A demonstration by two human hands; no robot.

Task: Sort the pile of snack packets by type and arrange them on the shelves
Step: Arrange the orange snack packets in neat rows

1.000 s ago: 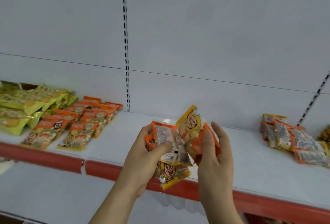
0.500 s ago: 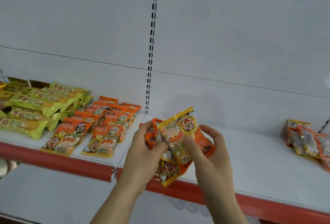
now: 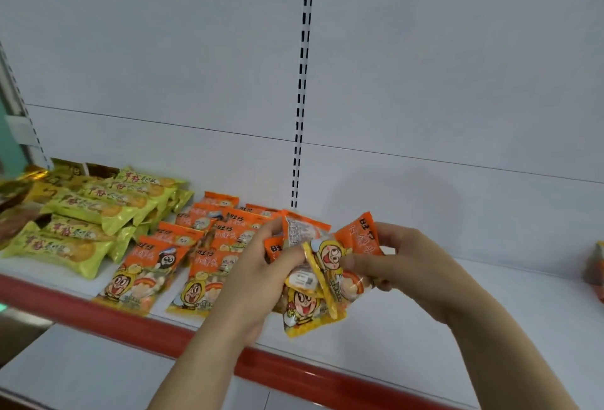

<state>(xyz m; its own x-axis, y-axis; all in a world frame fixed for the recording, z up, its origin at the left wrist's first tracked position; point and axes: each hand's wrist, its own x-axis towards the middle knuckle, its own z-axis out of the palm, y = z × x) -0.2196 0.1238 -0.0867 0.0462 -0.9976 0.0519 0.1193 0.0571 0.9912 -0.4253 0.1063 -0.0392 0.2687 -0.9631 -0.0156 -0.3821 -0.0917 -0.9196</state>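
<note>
Holding orange packets (image 3: 327,265) above shelf (image 3: 457,321)

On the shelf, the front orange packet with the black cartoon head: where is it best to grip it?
Probably the bottom seam of the orange packet: it lies flat with that free edge toward the red shelf lip. Come from the front and pinch there; its top tucks under other packets.

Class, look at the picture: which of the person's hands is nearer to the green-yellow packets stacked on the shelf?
Left. The left hand is just right of the orange rows beside the green-yellow packets; the right hand is farther right.
</note>
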